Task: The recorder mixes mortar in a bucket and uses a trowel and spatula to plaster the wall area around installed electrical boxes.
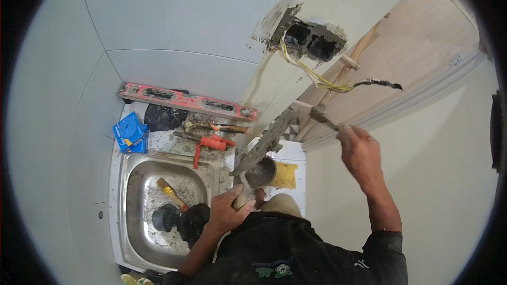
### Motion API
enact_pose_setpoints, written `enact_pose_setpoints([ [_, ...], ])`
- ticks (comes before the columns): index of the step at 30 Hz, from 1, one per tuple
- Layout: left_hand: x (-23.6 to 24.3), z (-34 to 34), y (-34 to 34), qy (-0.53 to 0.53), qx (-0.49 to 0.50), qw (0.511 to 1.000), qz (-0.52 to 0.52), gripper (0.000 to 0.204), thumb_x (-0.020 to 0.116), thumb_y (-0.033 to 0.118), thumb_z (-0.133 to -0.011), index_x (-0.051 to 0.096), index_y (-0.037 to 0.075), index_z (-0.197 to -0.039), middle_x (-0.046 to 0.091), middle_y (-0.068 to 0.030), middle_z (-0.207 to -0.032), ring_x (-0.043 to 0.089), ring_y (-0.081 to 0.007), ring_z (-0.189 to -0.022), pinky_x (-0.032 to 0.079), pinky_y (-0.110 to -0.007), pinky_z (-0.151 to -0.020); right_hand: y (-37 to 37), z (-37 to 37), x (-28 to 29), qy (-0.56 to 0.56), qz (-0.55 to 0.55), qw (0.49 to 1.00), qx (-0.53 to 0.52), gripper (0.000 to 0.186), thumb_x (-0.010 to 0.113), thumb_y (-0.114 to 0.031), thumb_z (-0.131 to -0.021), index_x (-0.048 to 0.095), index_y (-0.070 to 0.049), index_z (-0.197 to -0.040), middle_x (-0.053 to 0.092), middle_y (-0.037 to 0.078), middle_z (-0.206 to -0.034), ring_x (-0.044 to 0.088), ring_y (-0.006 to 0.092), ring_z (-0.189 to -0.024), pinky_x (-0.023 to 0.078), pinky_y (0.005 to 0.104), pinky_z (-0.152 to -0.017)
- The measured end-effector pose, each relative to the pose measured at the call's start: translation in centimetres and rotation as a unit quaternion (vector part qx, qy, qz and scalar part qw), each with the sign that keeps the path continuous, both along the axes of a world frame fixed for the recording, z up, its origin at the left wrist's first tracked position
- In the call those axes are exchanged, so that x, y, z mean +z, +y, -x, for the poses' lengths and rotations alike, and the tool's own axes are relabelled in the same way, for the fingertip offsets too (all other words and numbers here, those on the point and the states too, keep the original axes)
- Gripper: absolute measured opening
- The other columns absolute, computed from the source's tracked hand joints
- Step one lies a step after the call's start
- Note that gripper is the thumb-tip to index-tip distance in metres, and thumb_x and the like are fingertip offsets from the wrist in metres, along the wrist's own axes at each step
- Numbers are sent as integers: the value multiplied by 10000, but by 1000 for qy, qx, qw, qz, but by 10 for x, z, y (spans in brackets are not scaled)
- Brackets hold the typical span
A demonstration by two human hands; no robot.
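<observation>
My left hand (228,209) is closed round the handle of a plastering trowel (268,141). Its long blade slants up and to the right, smeared with grey mortar. In my right hand (361,154) is a small spatula (324,118), its mortar-coated blade pointing left near the trowel's far end. The two tools look close; whether they touch I cannot tell. Beyond them, a double socket box (312,41) sits in the pale wall with fresh grey mortar round it. Yellow-green and white wires (317,75) hang out of it, ending in a dark taped tip.
On the left is a steel sink (124,190) holding a paintbrush (172,193) and a black pipe fitting (166,217). Behind it lie a red spirit level (185,100), blue packs (130,131) and an orange-handled tool (213,143). A dark bucket (262,172) and yellow sponge (285,176) are below the trowel.
</observation>
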State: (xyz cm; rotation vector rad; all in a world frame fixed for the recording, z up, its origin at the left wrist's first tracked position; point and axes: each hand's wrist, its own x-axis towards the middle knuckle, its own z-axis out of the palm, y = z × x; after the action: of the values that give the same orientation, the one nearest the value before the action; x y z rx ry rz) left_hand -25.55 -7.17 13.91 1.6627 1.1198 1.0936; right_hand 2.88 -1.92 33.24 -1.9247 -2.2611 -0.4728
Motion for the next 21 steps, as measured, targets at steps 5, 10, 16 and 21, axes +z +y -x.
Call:
enact_pose_setpoints([
  [5,-16,13,-4,-25,5,996,81,530,797,244,-707,631,-87,-1085,673,-266,-918,698,-335,-856,544,-366,-748,40,-42,69,-127,-111,986,-5,61,608,-77,-828,624,-62,-885,608,123,-784,609,333,-735,476,435,-646],
  [10,-24,18,-2,-39,10,990,136,526,786,229,-714,622,-98,-1092,670,-277,-951,698,-332,-878,544,-366,-764,108,-12,131,-251,-105,956,109,77,574,-20,-803,620,-71,-838,612,89,-767,591,269,-806,431,397,-780],
  [16,-17,18,-1,-74,15,986,147,539,782,216,-716,609,-114,-1106,669,-280,-963,697,-328,-893,537,-353,-787,175,26,147,-359,-38,911,199,112,564,-2,-785,635,-81,-820,632,67,-775,614,239,-845,422,392,-816],
  [21,-27,27,-4,-108,18,979,172,520,768,195,-728,604,-119,-1108,669,-283,-947,697,-318,-897,534,-358,-788,205,45,148,-378,-7,906,192,143,543,11,-767,654,-78,-774,645,79,-745,630,257,-785,424,384,-819],
])
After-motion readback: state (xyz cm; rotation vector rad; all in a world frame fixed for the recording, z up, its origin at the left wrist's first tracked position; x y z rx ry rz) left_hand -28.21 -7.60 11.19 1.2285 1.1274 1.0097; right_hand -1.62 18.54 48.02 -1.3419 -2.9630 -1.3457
